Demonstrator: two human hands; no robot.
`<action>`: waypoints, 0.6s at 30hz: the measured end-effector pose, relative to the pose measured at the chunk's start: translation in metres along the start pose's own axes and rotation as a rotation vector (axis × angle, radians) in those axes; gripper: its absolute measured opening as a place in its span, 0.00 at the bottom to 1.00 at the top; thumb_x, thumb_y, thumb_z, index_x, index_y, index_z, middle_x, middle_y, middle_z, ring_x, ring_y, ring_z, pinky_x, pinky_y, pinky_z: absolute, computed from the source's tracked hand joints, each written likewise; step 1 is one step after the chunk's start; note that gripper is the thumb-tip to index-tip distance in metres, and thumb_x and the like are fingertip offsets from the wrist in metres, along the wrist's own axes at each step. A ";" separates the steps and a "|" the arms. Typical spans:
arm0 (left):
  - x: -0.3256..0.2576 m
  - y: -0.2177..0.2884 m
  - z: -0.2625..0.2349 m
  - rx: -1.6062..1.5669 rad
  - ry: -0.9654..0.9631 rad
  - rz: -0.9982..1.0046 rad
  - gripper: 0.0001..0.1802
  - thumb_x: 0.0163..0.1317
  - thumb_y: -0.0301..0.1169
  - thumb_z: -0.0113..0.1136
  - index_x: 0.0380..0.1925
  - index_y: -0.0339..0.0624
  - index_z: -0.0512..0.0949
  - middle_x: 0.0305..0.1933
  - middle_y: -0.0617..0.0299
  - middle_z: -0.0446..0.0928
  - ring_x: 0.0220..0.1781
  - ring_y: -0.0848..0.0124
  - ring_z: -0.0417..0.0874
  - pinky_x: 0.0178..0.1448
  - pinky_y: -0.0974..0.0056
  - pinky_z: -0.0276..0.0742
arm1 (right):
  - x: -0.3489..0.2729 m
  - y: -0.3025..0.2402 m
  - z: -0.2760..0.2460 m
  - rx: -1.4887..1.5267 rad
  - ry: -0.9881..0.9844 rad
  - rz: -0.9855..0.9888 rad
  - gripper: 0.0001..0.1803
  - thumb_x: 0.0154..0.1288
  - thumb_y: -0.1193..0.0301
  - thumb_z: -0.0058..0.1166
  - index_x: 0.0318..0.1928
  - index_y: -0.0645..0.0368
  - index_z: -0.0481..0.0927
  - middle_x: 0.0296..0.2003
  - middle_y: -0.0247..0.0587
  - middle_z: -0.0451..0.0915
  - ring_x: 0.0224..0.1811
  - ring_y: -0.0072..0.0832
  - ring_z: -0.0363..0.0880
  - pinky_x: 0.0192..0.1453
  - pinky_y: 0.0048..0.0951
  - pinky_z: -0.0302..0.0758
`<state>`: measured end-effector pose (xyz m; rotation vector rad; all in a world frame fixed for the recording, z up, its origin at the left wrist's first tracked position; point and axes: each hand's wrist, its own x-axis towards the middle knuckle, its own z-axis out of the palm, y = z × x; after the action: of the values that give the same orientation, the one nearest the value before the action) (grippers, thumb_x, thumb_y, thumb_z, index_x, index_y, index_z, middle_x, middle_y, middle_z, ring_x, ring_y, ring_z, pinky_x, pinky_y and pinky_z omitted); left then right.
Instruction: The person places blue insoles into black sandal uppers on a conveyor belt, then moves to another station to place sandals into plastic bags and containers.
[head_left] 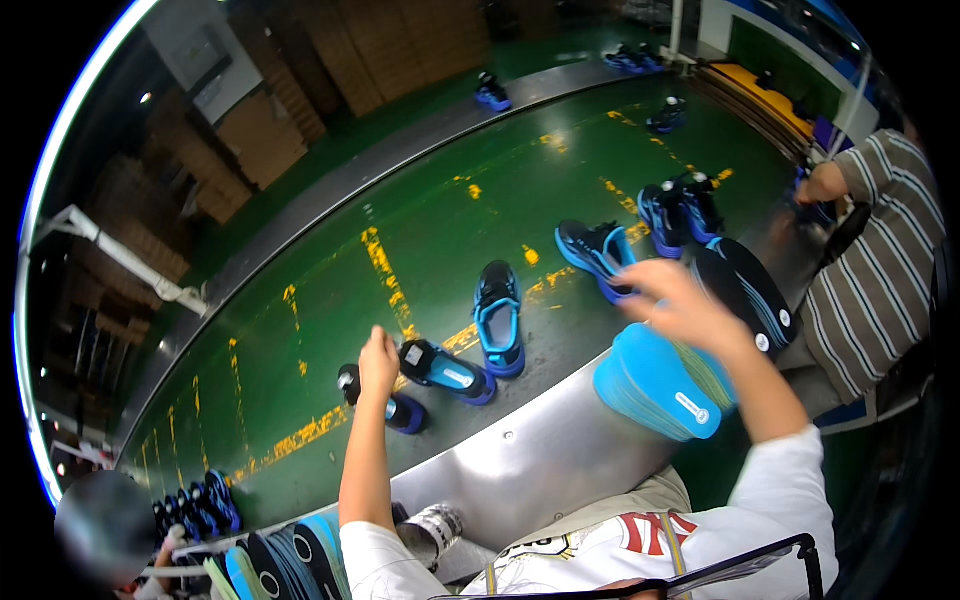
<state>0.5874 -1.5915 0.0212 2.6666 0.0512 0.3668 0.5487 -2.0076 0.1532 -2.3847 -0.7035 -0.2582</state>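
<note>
- The left hand (379, 362), low centre-left of the frame, is closed as a fist over the shoe (448, 370) lying on its side on the green belt (420, 215); whether its grip truly clamps the shoe's collar or only rests on it I cannot tell.
- A second shoe (390, 405) lies just left of and below that hand, half hidden by the forearm.
- The right hand (678, 305), right of centre, has its fingers spread apart above the stack of blue insoles (655, 385); its grip seems to pinch one dark-topped insole (745, 290), though the hold itself is hidden.
- The insole stack rests on the metal rim (520, 455) of the belt, lower right of centre.
- Judging by this, the work is at an early point for this pair: an insole looks picked, a shoe is taken hold of, and no insole is yet seen going into it.
- Left to handle, it seems: an upright shoe (498, 318) at centre, a pair (600, 255) right of it and another pair (680, 210) further up right.
- More shoes (195, 505) sit bunched at lower left; I cannot tell if they are fitted.
- A person in a striped shirt (880, 270) works at the right edge.
</note>
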 end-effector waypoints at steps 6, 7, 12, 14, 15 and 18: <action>0.033 0.048 0.013 -0.599 -0.078 -0.066 0.15 0.44 0.24 0.49 0.36 0.34 0.68 0.32 0.55 0.71 0.30 0.66 0.74 0.36 0.66 0.71 | -0.108 0.050 -0.071 -0.370 -0.141 0.686 0.13 0.39 0.73 0.58 0.25 0.64 0.68 0.30 0.46 0.68 0.33 0.41 0.69 0.37 0.33 0.67; 0.034 0.061 0.025 -0.553 -0.072 0.096 0.18 0.42 0.24 0.50 0.38 0.34 0.68 0.36 0.52 0.70 0.33 0.64 0.75 0.40 0.65 0.71 | -0.114 0.057 -0.071 -0.324 -0.116 0.680 0.15 0.38 0.73 0.59 0.24 0.63 0.66 0.29 0.45 0.67 0.32 0.41 0.69 0.36 0.33 0.67; 0.034 0.106 0.078 -0.205 -0.404 0.375 0.29 0.54 0.40 0.51 0.57 0.57 0.56 0.55 0.50 0.58 0.48 0.51 0.70 0.49 0.58 0.68 | -0.117 0.067 -0.067 -0.361 0.004 0.682 0.16 0.35 0.73 0.61 0.20 0.63 0.64 0.25 0.45 0.66 0.28 0.39 0.68 0.32 0.33 0.65; 0.043 0.116 0.081 -0.179 -0.309 0.259 0.26 0.55 0.41 0.49 0.54 0.52 0.59 0.45 0.49 0.68 0.45 0.53 0.72 0.45 0.57 0.70 | -0.114 0.068 -0.076 -0.383 -0.036 0.691 0.17 0.34 0.74 0.61 0.19 0.63 0.63 0.22 0.45 0.66 0.26 0.41 0.68 0.31 0.33 0.66; 0.046 0.121 0.080 -0.164 -0.280 0.189 0.25 0.55 0.43 0.49 0.53 0.49 0.61 0.40 0.48 0.72 0.43 0.53 0.73 0.43 0.57 0.70 | -0.105 0.062 -0.081 -0.383 -0.011 0.680 0.14 0.35 0.74 0.60 0.21 0.64 0.66 0.25 0.46 0.67 0.30 0.40 0.69 0.35 0.32 0.67; 0.050 0.134 0.073 -0.196 -0.340 0.117 0.23 0.54 0.45 0.49 0.44 0.42 0.68 0.31 0.47 0.75 0.39 0.52 0.75 0.41 0.56 0.70 | -0.063 0.050 -0.074 -0.285 0.314 0.375 0.13 0.37 0.75 0.57 0.28 0.65 0.72 0.36 0.47 0.71 0.37 0.40 0.70 0.42 0.31 0.67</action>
<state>0.6521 -1.7384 0.0286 2.5046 -0.2341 -0.0484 0.5228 -2.1130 0.1631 -2.6008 -0.0722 -0.5864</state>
